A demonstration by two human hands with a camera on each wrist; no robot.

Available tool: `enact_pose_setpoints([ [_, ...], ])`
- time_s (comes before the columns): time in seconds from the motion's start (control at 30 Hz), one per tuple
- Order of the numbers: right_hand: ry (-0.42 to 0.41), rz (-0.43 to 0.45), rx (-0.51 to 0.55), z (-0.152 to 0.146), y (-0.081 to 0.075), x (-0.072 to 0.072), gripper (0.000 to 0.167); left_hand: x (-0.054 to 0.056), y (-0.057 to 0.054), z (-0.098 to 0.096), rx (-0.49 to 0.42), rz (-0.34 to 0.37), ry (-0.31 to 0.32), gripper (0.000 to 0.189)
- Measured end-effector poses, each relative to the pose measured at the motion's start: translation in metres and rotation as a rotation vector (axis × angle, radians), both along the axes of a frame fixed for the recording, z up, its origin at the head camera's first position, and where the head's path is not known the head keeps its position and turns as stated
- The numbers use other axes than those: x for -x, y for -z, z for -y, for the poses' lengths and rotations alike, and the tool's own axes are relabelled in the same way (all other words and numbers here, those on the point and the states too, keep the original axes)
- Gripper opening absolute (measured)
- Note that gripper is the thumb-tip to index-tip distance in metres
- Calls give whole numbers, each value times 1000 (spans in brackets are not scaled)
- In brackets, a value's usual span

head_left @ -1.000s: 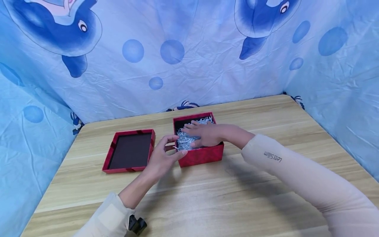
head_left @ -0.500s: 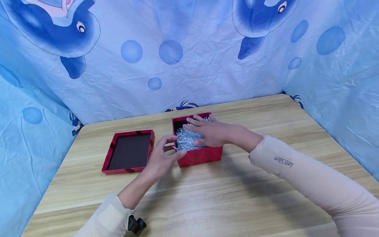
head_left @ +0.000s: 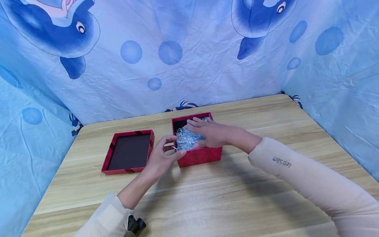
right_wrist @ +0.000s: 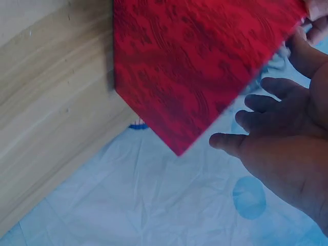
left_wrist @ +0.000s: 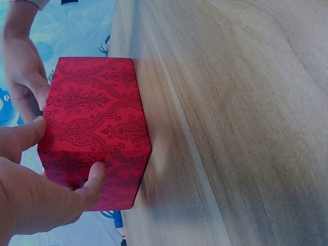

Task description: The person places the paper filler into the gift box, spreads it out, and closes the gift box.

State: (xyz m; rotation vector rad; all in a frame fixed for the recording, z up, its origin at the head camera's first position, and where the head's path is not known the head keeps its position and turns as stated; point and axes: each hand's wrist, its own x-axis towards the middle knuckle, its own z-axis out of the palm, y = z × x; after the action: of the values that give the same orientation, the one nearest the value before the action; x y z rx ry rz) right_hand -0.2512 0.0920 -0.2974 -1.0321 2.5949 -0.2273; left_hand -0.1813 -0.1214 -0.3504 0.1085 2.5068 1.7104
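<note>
A red patterned gift box [head_left: 199, 158] sits without its lid, and pale blue shredded paper [head_left: 186, 140] lies inside it. My left hand [head_left: 161, 158] holds the near left corner of the box, its thumb on the front wall and its index finger curled at the left rim. In the left wrist view the thumb [left_wrist: 95, 179] rests against the patterned wall. My right hand [head_left: 211, 133] lies over the shredded paper with fingers spread, hiding part of the filling and the right rim. The right wrist view shows its fingers [right_wrist: 230, 141] extended above the box opening.
The matching red lid [head_left: 130, 151], dark inside, lies upturned on the wooden table [head_left: 192, 204] left of the box. A blue dolphin-print curtain [head_left: 201, 79] hangs behind the table and along its sides.
My right hand has lifted and drawn slightly back to the right, then lowered a little over the paper. The left hand stays at the box corner.
</note>
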Motion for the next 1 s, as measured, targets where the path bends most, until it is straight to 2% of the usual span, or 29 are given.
enact_pose_setpoints([
  [0.23, 7, 58, -38, 11, 16, 10, 73, 0, 0, 1, 8, 7, -3, 60],
  [0.43, 16, 81, -129, 25, 23, 21, 72, 0, -1, 0, 19, 13, -12, 60],
  [0.63, 30, 21, -192, 35, 35, 27, 74, 0, -1, -1, 21, 23, -15, 60],
  [0.8, 27, -36, -201, 38, 40, 29, 76, 0, -2, 0, 19, 20, -12, 60],
  [1.0, 8, -12, -174, 35, 39, 30, 75, 0, -1, 0, 28, 28, -24, 60],
])
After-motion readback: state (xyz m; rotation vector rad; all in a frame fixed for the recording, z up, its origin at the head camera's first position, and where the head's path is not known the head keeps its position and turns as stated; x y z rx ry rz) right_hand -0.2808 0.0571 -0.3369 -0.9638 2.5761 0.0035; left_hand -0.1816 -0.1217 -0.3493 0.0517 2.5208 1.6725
